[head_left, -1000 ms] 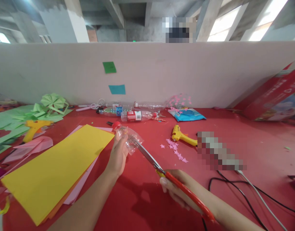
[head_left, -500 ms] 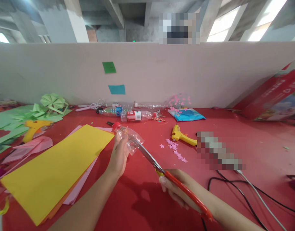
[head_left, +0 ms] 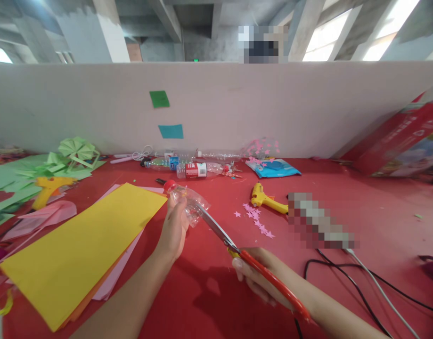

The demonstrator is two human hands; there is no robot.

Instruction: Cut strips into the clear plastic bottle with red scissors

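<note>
My left hand point(head_left: 174, 230) is closed around the cut-off top of a clear plastic bottle point(head_left: 193, 200), its red cap pointing up and left. In my right hand point(head_left: 258, 273) is a pair of scissors point(head_left: 225, 238) with a long red handle. The blades run up and left, and their tips lie at the bottle's cut edge, overlapping the clear plastic. Whether they bite into the plastic I cannot tell. Both hands are above the red table point(head_left: 202, 306).
Yellow paper point(head_left: 85, 249) lies left, near a yellow glue gun point(head_left: 48, 188) and green paper pieces point(head_left: 18, 181). Ahead are a bottle with a red label point(head_left: 197, 170) and a blue packet point(head_left: 274, 167). Pink stars point(head_left: 255, 214), another glue gun point(head_left: 267, 200) and cables point(head_left: 357, 278) lie right.
The view has shifted very slightly. Both hands, the bottle top and the scissors keep almost the same position.
</note>
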